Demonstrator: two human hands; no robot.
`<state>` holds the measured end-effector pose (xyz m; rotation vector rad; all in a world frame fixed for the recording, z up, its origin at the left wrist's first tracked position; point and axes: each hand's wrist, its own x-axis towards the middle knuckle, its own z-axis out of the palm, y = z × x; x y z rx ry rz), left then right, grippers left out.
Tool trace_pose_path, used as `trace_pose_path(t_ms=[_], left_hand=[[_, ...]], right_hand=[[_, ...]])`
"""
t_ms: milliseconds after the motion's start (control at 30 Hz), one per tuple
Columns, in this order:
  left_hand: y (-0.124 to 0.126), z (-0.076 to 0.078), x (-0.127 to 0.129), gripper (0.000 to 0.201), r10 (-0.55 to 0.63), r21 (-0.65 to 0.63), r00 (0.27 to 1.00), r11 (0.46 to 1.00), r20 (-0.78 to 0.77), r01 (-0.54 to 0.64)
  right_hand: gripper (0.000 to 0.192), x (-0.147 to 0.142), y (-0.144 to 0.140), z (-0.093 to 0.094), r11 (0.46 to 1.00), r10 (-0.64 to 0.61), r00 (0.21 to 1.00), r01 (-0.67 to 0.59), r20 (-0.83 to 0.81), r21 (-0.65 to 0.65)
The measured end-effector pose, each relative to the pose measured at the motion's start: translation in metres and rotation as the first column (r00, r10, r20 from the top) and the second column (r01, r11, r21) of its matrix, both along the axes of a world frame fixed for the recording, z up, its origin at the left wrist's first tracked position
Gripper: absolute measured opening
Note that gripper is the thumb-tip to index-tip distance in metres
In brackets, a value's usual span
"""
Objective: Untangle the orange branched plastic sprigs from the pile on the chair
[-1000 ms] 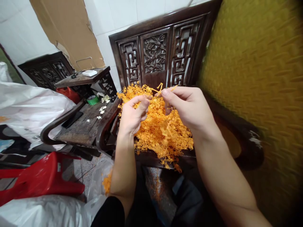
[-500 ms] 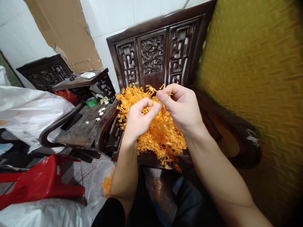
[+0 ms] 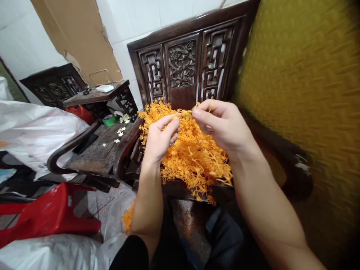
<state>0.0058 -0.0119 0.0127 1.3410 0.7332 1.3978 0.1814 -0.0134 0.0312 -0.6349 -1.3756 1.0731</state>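
Note:
A heap of orange plastic sprigs (image 3: 194,157) lies on the seat of a dark carved wooden chair (image 3: 182,63). Above the heap, my left hand (image 3: 160,140) pinches one thin orange sprig (image 3: 184,111) between thumb and fingers. My right hand (image 3: 222,125) pinches the other end of the same sprig, thumb on top. The two hands are a few centimetres apart. Part of the heap is hidden behind both hands.
A yellow textured cushion (image 3: 303,82) fills the right side. To the left stands a low dark wooden table (image 3: 95,150) with small white flowers (image 3: 120,131). White plastic bags (image 3: 36,127), a red plastic stool (image 3: 47,215) and cardboard (image 3: 75,37) are at left.
My hands touched half a second ago and have now drawn slightly apart, with the sprig stretched between them. The view shifted a little.

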Motion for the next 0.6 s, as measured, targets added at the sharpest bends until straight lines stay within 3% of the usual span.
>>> trace_pose_path(t_ms=[200, 333, 600], left_hand=[[-0.009, 0.003, 0.002, 0.015, -0.052, -0.046, 0.999, 0.998, 0.006, 0.053], [-0.006, 0.004, 0.001, 0.031, -0.059, -0.035, 0.998, 0.998, 0.029, 0.060], [0.000, -0.001, 0.013, 0.044, 0.092, 0.003, 0.987, 0.996, 0.135, -0.094]], right_hand=[[0.043, -0.005, 0.007, -0.002, 0.999, 0.041, 0.999, -0.041, 0.009, 0.013], [0.042, -0.004, 0.007, -0.003, 0.998, 0.046, 0.996, -0.049, 0.076, 0.032], [0.030, -0.014, 0.002, -0.005, 0.996, -0.068, 0.979, 0.057, 0.191, 0.064]])
